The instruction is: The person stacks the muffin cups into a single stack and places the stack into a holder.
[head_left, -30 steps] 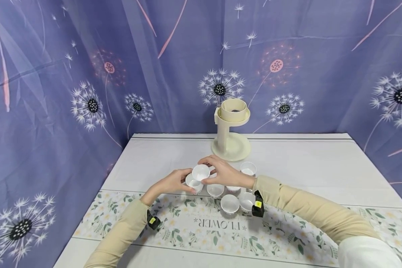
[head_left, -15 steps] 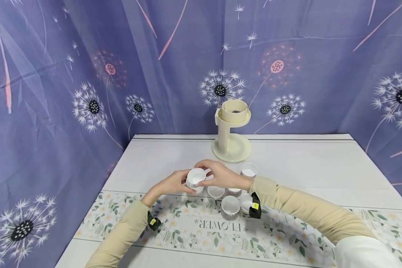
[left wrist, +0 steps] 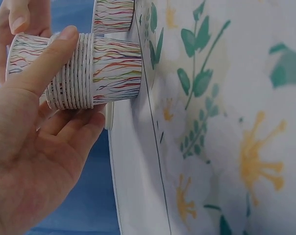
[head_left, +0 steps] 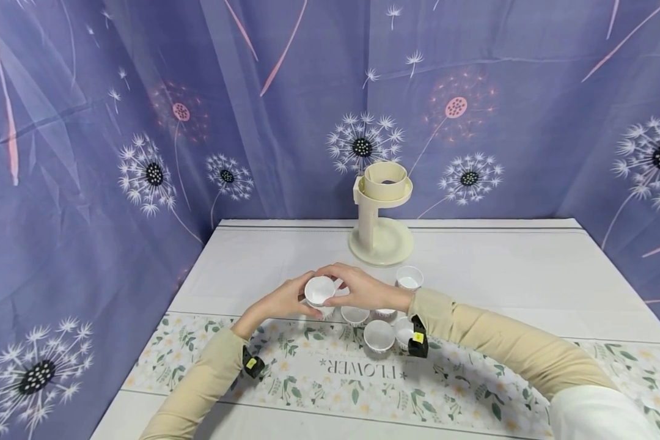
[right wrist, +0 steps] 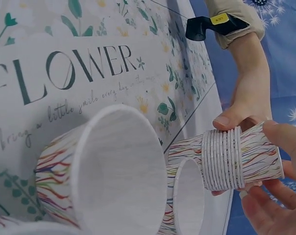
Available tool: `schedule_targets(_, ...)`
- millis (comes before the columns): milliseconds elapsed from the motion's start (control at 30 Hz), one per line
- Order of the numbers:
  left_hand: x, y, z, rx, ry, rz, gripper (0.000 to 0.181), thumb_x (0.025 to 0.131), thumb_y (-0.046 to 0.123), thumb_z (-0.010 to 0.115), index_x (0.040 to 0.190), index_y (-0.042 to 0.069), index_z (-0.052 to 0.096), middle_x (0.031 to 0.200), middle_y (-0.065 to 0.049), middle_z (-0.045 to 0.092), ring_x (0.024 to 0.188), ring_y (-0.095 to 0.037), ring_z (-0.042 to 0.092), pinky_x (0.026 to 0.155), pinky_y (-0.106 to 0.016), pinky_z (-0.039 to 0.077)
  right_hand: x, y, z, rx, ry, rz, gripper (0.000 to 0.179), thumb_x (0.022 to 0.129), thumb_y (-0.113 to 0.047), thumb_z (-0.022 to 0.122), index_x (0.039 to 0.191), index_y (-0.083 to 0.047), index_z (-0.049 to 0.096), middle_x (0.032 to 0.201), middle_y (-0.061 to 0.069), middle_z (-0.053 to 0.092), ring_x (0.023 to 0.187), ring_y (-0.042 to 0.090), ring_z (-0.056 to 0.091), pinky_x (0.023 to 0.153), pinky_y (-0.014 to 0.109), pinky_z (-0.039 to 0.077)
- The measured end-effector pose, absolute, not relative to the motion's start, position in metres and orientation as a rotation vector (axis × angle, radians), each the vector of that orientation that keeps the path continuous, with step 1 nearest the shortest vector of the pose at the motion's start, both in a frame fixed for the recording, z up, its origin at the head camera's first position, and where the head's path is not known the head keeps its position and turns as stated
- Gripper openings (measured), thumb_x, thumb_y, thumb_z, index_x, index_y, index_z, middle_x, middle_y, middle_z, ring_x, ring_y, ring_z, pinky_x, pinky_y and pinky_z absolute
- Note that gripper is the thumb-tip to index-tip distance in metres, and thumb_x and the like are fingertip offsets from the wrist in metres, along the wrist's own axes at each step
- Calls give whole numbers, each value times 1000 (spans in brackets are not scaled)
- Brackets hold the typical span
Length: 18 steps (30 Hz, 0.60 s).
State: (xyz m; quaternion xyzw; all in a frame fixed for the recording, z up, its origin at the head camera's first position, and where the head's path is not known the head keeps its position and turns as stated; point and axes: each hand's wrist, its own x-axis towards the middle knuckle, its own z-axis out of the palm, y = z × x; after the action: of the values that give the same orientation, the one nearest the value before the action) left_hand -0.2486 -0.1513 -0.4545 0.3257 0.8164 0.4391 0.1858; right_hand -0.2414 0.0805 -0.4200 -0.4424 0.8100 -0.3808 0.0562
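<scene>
In the head view, my left hand [head_left: 280,299] grips a stack of white paper cups [left wrist: 69,73] with thin coloured stripes. Its thumb lies across the packed rims and its fingers curl under them. My right hand [head_left: 363,288] pinches another striped paper cup [head_left: 320,291] near the rim, thumb on one side and fingers on the other. That cup's lower part is inside the stack's mouth, while its upper part [right wrist: 260,154] stands out above the rims. The stack's bottom cup [left wrist: 116,68] reaches down close to the tabletop.
Several loose paper cups stand mouth up right of the stack, among them a near cup [head_left: 379,337] and a far cup [head_left: 409,278]. Behind them is a cream stand [head_left: 367,226] with a round base and a ring on top. A floral runner [head_left: 308,391] crosses the white table.
My right hand has brought its cup left and down into the stack's mouth, which showed beside it a second ago. The left hand has stayed about where it was.
</scene>
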Motion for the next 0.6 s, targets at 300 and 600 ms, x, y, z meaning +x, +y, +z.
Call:
schedule_targets(300, -252, -151, -457, 916, 2314, 1203, 69, 79, 18, 81, 136, 13, 43, 126, -6, 59, 116, -20, 60, 96, -28, 52, -239, 80, -417, -1282, 2548, -982, 56, 87, -21, 73, 136, -5, 51, 125, 10, 58, 112, 22, 55, 89, 40, 55)
schedule_targets(600, -252, -152, -458, 939, 2309, 1192, 63, 81, 17, 79, 133, 10, 44, 124, -11, 61, 112, -24, 62, 95, -32, 53, -240, 84, -420, -1214, 2546, -876, 54, 90, -24, 70, 136, -2, 52, 122, 13, 56, 109, 30, 57, 87, 35, 52)
